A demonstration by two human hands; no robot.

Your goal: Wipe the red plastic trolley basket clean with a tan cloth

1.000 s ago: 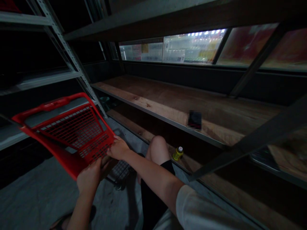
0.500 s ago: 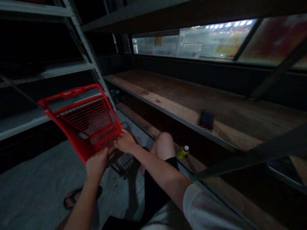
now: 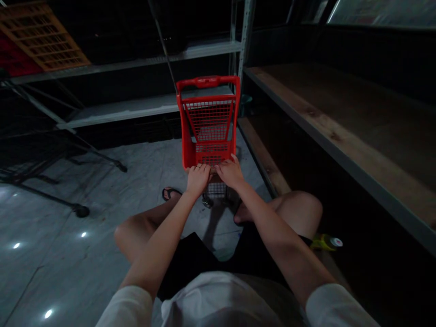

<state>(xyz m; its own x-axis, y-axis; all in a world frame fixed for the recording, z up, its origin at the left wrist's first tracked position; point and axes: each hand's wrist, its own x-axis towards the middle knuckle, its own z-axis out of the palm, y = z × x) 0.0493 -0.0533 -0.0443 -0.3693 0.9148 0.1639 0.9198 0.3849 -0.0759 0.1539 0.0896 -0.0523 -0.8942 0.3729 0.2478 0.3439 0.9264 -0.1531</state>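
A small red plastic shopping cart point(image 3: 208, 122) stands on the grey floor straight in front of me, its handle at the far top. My left hand point(image 3: 197, 178) and my right hand point(image 3: 230, 171) rest side by side on the cart's near lower edge, fingers curled over the mesh rim. I sit on the floor with bent knees on either side. Below the red basket a metal wire part and a wheel point(image 3: 206, 200) show dimly.
A long wooden shelf point(image 3: 340, 131) runs along the right, a lower board beneath it. A yellow bottle point(image 3: 326, 242) lies by my right knee. Grey metal shelving point(image 3: 136, 109) spans the back; an orange crate point(image 3: 44, 41) sits top left. Dark frame legs point(image 3: 80, 210) stand at left.
The view has swung left, so the cart now sits centred and upright before me instead of tilted at the left. Both hands stay on its near edge.
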